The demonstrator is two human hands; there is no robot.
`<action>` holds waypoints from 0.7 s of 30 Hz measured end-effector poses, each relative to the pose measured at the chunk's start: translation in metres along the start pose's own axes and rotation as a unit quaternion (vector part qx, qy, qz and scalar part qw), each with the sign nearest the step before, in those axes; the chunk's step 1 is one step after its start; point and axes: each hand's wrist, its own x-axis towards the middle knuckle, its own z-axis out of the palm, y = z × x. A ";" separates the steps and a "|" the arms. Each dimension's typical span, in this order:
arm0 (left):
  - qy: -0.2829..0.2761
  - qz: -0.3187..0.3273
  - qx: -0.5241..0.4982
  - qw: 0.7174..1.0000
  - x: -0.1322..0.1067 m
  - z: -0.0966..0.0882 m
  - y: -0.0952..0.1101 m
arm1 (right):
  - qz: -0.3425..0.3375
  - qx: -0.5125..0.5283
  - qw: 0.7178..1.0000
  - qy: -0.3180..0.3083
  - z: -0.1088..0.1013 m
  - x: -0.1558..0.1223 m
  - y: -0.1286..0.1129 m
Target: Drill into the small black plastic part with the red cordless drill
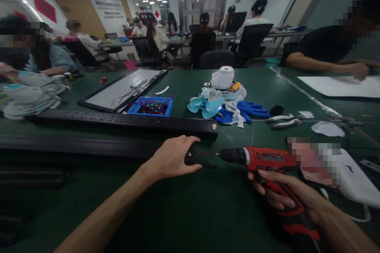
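My left hand [170,159] is wrapped over the right end of a long black bar [97,148] that lies across the table. Thumb and fingers clasp the bar near its end cap [190,154]. In my right hand [285,195] is a red and black cordless drill [268,158], held by its handle with the chuck towards the left. Its long thin bit [208,153] points at the end cap; whether the tip touches it I cannot tell. Just behind lies a black power strip [196,126] with a row of sockets, parallel to the bar.
Behind the strip are a blue bin [133,108] of wires, a framed panel [107,91], a white fan [222,78] and blue gloves [252,109]. Pliers [286,122], a phone [314,166] and a white power bank [359,178] lie right. Co-workers sit on both sides.
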 end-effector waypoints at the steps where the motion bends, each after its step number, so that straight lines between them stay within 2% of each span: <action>1: 0.003 0.001 0.002 1.000 -0.001 0.001 0.001 | -0.001 -0.005 1.000 0.002 0.000 0.000 0.000; 12: 0.013 -0.008 0.006 1.000 -0.001 0.004 -0.003 | 0.003 -0.052 0.998 0.033 -0.018 0.006 0.012; 15: 0.004 0.007 0.004 1.000 0.000 0.003 -0.003 | -0.009 -0.053 0.997 0.050 -0.018 0.004 0.013; 19: -0.004 0.016 -0.003 1.000 0.001 0.001 -0.001 | 0.013 -0.053 0.996 0.067 -0.018 0.001 0.013; 21: -0.003 0.012 -0.013 1.000 0.002 0.000 0.000 | 0.021 -0.041 0.997 0.055 -0.022 0.002 0.016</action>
